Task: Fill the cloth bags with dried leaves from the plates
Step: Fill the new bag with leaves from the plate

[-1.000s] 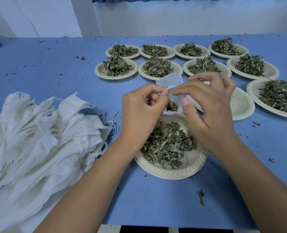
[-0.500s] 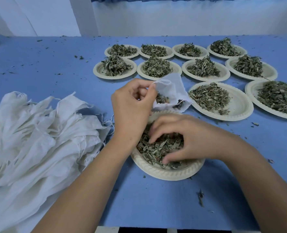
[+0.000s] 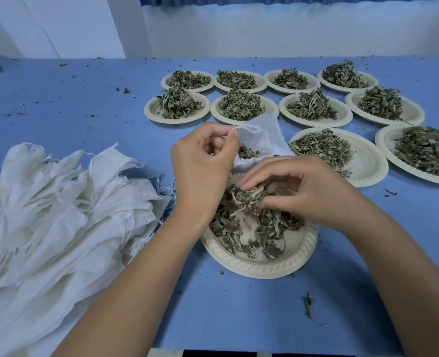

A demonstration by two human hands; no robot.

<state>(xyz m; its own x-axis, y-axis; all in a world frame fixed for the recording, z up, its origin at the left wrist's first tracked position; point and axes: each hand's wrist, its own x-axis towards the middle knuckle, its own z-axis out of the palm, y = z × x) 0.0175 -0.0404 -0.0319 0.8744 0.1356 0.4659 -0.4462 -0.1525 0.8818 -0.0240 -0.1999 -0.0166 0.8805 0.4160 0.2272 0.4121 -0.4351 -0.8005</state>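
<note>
My left hand (image 3: 203,166) pinches the rim of a small white cloth bag (image 3: 262,136), holding its mouth open above the near plate (image 3: 259,264). Some dried leaves show inside the bag. My right hand (image 3: 300,191) hovers just over that cream plate, fingers curled round a clump of dried leaves (image 3: 244,197) lifted from the pile. More leaves lie spread across the plate beneath both hands.
A heap of white cloth bags (image 3: 53,215) with loose drawstrings lies at the left on the blue table (image 3: 59,104). Several more plates heaped with dried leaves (image 3: 239,104) stand in rows behind and to the right. Leaf crumbs dot the table.
My right hand left the bag's mouth, dropped onto the near plate, and now lifts a clump of leaves. My left hand keeps holding the bag, shifted slightly left.
</note>
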